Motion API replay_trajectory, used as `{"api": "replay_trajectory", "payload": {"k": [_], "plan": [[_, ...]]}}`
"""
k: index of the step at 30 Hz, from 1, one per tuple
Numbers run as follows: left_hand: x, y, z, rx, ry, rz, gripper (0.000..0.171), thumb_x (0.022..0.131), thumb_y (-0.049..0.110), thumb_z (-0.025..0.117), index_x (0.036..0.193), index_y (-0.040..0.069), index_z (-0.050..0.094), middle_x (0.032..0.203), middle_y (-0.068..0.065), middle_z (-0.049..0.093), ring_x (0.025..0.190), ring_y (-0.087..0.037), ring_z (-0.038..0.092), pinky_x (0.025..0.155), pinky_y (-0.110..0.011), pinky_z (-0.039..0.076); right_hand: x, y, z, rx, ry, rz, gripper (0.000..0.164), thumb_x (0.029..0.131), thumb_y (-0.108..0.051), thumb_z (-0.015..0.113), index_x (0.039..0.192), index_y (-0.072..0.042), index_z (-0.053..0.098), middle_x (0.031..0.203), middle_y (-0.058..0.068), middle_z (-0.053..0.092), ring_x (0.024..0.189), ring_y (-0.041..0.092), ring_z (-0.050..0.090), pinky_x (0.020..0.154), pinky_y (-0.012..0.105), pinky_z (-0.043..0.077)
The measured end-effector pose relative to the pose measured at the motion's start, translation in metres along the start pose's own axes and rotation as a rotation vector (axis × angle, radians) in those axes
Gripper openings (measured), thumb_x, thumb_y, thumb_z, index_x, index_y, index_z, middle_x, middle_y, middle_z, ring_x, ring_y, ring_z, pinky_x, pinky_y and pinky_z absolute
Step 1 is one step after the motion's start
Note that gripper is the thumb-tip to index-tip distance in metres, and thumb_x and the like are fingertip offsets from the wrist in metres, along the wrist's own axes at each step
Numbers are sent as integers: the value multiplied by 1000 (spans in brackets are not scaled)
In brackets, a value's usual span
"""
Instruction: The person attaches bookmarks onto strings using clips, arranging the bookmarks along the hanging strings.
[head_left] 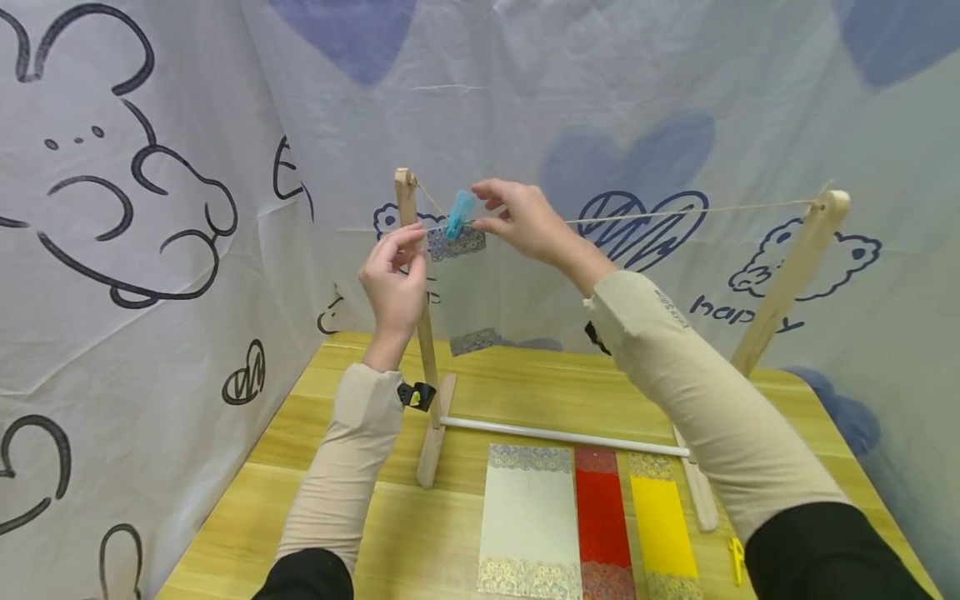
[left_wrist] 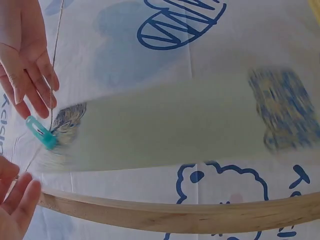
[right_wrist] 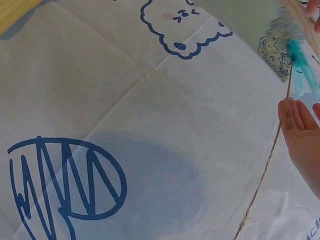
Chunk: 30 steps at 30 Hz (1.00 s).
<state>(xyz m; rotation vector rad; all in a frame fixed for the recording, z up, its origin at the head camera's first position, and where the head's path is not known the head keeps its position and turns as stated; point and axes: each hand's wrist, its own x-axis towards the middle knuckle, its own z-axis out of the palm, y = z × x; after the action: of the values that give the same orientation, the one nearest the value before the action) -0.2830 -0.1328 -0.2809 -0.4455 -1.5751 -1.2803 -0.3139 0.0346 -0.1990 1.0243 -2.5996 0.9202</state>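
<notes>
Head view: one translucent turquoise plastic peg (head_left: 459,214), on a thin brown twine line (right_wrist: 271,151), stood between the left hand (head_left: 393,279) and right hand (head_left: 525,221), their fingers loosely bent, visibly pinching nothing. Below the fingertips hung one pale rectangular panel with blue-and-gold patterned ends (left_wrist: 170,125), apparently light, thin and easily creased, best held by its top edge; the peg, seemingly slippery, by its handles.

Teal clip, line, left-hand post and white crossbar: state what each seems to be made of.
Teal clip: probably plastic, bright and even in colour, with paler, see-through-looking handles.
Line: natural-fibre twine by its look, rough and matt; twisted tan strands show.
Left-hand post: pale wood, with grain visible in the left wrist view.
White crossbar: smooth; perhaps plastic, though painted metal could look the same.
</notes>
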Motion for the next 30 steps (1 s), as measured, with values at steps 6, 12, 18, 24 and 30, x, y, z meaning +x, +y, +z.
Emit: {"api": "replay_trajectory", "payload": {"k": [6, 12, 18, 24, 30], "plan": [[0, -3, 1, -42, 22, 26, 11, 75, -14, 59, 85, -11, 63, 87, -17, 64, 78, -24, 60, 66, -27, 51, -4, 1, -2, 3, 24, -8, 44, 86, -10, 60, 125, 3, 46, 125, 17, 49, 109, 24, 49, 90, 28, 40], [-9, -4, -1, -31, -15, -36, 11, 79, -7, 61, 89, -9, 64, 82, -19, 63, 70, -20, 57, 61, -20, 48, -12, 3, -3, -2, 113, -50, 38, 85, -10, 61, 120, 3, 52, 120, 15, 53, 107, 24, 50, 89, 27, 42], [-18, -2, -2, -41, -27, -94, 12, 80, -5, 61, 91, -8, 64, 85, -18, 64, 72, -21, 58, 61, -20, 47, -25, 4, -6, 57, 213, -99, 33, 83, -7, 63, 114, 3, 56, 115, 14, 56, 104, 22, 52, 89, 25, 41], [-24, -1, -3, -20, -58, -95, 12, 79, -6, 60, 90, -7, 64, 85, -16, 64, 71, -21, 59, 60, -19, 48, -40, 9, -12, 151, 284, -115, 31, 80, -4, 65, 110, 4, 58, 111, 15, 58, 100, 22, 56, 87, 25, 43], [-32, 0, -3, -2, -109, -127, 11, 79, -7, 60, 90, -7, 64, 86, -17, 64, 71, -24, 59, 60, -20, 48, -56, 18, -16, 260, 335, -119, 28, 80, 0, 64, 106, 7, 59, 107, 18, 59, 94, 23, 58, 82, 25, 46]]}}
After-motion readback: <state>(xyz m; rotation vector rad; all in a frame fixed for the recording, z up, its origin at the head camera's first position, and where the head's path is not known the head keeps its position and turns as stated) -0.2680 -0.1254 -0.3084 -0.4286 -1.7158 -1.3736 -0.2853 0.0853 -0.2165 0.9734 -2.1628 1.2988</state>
